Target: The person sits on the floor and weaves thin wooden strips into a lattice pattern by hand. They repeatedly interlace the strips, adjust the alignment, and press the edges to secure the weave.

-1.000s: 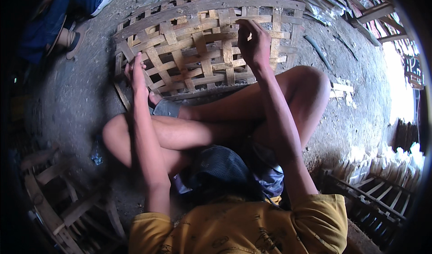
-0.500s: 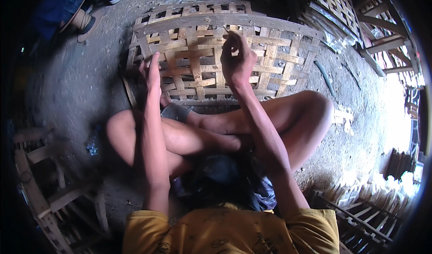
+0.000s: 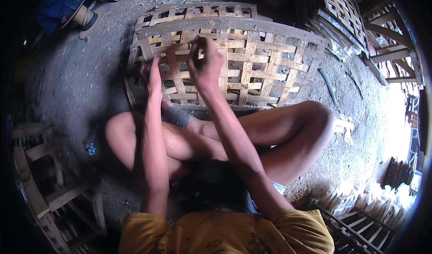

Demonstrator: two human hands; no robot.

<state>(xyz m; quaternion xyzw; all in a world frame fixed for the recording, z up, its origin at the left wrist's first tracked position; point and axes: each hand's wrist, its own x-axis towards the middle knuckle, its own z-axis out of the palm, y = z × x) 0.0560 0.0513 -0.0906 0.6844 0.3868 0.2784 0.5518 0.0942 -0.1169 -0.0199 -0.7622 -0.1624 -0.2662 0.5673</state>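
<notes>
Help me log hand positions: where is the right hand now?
In the head view, the right hand is upper centre, on the woven bamboo panel, just right of the left hand.

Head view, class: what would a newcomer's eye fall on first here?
The big woven bamboo basket frame lies on the dirt floor at top centre. Both hands are on its lattice: the left hand rests flat at its left side, the right hand pinches a strip. Bare crossed legs fill the middle.

Tan open-lattice woven bamboo basket [image 3: 252,60], mustard-yellow printed shirt [image 3: 225,233], grey ground [image 3: 81,83]
</notes>
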